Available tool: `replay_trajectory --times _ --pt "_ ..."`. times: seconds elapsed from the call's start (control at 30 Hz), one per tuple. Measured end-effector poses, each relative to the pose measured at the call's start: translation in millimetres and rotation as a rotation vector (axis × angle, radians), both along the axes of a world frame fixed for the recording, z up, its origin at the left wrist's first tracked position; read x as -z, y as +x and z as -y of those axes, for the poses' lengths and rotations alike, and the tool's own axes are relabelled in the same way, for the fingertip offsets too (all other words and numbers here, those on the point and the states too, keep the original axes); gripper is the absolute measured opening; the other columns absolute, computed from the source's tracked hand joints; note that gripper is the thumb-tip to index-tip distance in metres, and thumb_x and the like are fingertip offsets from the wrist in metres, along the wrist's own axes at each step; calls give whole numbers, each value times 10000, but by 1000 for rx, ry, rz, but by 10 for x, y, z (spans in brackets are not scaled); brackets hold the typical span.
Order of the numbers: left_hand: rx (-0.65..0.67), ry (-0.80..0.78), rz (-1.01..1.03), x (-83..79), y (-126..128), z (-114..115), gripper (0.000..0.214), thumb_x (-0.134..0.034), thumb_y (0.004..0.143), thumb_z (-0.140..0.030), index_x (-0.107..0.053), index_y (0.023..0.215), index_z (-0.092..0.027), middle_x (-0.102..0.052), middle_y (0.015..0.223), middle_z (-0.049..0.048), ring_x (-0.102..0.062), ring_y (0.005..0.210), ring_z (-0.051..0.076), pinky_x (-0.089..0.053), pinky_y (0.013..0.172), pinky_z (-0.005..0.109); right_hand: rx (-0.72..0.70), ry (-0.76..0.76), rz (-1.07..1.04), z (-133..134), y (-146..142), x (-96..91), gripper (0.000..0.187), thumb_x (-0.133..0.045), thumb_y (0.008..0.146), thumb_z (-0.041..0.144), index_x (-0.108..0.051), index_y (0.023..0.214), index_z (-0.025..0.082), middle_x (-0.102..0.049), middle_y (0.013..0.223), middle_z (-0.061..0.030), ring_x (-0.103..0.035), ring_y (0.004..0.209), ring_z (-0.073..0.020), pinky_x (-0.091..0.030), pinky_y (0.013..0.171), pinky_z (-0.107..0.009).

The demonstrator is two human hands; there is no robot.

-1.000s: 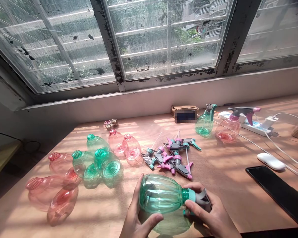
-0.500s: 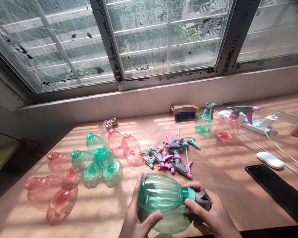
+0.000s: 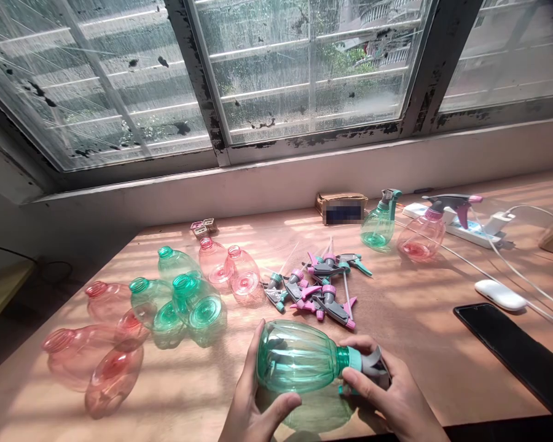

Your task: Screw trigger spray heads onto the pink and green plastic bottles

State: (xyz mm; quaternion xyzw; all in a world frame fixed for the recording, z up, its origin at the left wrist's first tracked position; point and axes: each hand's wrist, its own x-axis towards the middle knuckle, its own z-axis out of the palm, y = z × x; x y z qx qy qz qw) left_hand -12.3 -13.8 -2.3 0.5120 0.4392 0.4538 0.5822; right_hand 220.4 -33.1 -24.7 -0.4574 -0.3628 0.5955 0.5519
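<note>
A clear green spray bottle (image 3: 297,356) lies on its side in front of me, its base to the left and its neck to the right. My left hand (image 3: 258,383) cups the base, with the thumb low in front and the fingers along the far side. At the neck, my right hand (image 3: 391,393) grips the grey and teal spray head (image 3: 371,362), thumb beside the teal collar. The collar sits on the bottle's neck; part of the trigger is hidden by my fingers. Just beyond lies a pile of loose spray heads (image 3: 320,282) in grey, pink and teal.
Open green bottles (image 3: 198,304) and pink bottles (image 3: 80,356) stand or lie on the left. Toward the back right are a complete green sprayer (image 3: 378,224), a pink sprayer (image 3: 421,236) and a power strip (image 3: 474,233). A phone (image 3: 502,350) and white case (image 3: 500,296) lie right.
Hardly anything differs: both hands keep the same hold on the green bottle and its spray head. The whole view has shifted very slightly.
</note>
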Motion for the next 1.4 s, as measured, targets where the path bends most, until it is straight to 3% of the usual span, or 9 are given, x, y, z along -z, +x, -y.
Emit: replay_trajectory --times 0.27,0.5,0.73,0.93,1.1,1.27,1.4 --pt "-10 20 -7 138 -49 3 979 -823 814 -472 -269 1610 -332 -464 1611 90 -374 1504 370 -248 1262 495 14 -7 1 7 -2 -38 403 -867 765 474 -719 1045 226 -655 655 31 -577 566 -149 -442 531 -255" --pt "-25 33 -63 103 -37 9 939 -801 825 -490 -291 1601 -352 -496 1591 70 -464 1450 357 -283 1251 462 1 -28 -1 14 2 -10 429 -859 764 501 -699 1060 235 -639 634 43 -576 560 -155 -420 511 -248" --pt "-14 35 -76 83 -35 8 981 -790 828 -509 -242 1617 -309 -439 1631 83 -410 1487 345 -245 1268 444 34 -36 2 12 -21 -41 447 -867 741 502 -703 1046 219 -635 641 29 -565 529 -154 -404 486 -257" --pt "-31 28 -56 104 -31 9 966 -806 817 -488 -282 1608 -306 -490 1593 99 -460 1450 370 -281 1254 470 52 -50 17 10 -30 -53 486 -876 705 540 -709 1031 221 -647 655 21 -593 544 -177 -419 491 -265" --pt "-31 43 -38 139 -41 0 961 -807 815 -495 -296 1606 -302 -488 1593 113 -383 1497 392 -277 1251 501 32 -39 20 7 -19 -51 444 -869 733 513 -714 1033 225 -643 640 28 -574 529 -160 -400 476 -253" --pt "-23 42 -30 154 -46 -1 959 -802 824 -491 -284 1609 -303 -495 1587 117 -385 1496 390 -283 1248 496 38 -20 32 2 -13 -37 441 -869 729 518 -726 1029 229 -665 647 29 -603 558 -173 -457 531 -272" --pt "-35 30 -38 133 -33 5 967 -809 812 -496 -292 1607 -307 -484 1596 102 -413 1481 380 -297 1245 476 50 -32 42 1 -21 -27 475 -871 712 532 -719 1034 217 -662 638 20 -608 543 -179 -431 489 -264"
